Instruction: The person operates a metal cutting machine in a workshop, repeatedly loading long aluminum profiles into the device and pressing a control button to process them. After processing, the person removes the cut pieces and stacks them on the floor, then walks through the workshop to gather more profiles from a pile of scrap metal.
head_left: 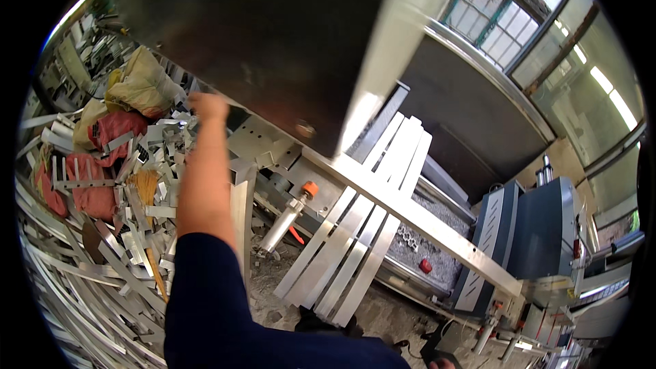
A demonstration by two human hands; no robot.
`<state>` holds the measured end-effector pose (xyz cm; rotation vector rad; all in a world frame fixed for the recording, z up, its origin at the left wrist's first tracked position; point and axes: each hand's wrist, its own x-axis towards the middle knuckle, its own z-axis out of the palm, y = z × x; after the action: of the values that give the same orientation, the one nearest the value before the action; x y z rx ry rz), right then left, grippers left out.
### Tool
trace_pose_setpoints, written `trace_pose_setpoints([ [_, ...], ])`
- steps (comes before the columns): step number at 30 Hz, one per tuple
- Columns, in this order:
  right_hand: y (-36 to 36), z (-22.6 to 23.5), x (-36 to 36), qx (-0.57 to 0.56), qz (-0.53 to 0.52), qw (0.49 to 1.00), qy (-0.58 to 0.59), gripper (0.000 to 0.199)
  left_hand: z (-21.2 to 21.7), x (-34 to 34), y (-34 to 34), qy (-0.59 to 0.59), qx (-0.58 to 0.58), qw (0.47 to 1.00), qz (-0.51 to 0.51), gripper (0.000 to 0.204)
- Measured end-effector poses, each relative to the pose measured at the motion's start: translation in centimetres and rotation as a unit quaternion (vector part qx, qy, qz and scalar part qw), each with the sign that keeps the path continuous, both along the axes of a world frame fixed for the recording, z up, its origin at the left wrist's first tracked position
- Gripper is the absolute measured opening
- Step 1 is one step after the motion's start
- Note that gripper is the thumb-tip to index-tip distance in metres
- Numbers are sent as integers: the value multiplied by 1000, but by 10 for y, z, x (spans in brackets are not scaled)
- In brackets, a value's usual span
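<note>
My left hand reaches far forward on a bare forearm with a dark blue sleeve. It is beside the lower left edge of a large dark machine cover; its fingers are partly hidden, so their grip does not show. Only a small bit of my right hand shows at the bottom edge, its fingers mostly out of sight. Several flat aluminium bars lie side by side in front of me, passing under a long metal rail. Left of them is a clamp cylinder with an orange tip.
Aluminium offcuts pile up along the left, with red sacks and a pale sack among them. Metal shavings fill a trough holding a small red object. A blue-grey machine housing stands at right.
</note>
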<state>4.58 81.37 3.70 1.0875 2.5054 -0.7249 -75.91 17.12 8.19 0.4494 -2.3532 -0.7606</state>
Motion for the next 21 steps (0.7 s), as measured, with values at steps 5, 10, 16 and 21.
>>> trace_pose_setpoints([
  [5,50,-93,-48,-202,-162,952,164,27,8,85,-132,115,-12,993,39,102],
  [10,47,-111,-244,-547,-331,716,282,77,-23,257,-89,75,-6,997,13,87],
  [16,4,-94,-434,-636,-422,405,504,53,-35,440,-40,-30,-31,998,-49,81],
  [21,-64,-30,-437,-691,-309,413,506,44,-11,521,-57,-57,-22,997,-37,80],
])
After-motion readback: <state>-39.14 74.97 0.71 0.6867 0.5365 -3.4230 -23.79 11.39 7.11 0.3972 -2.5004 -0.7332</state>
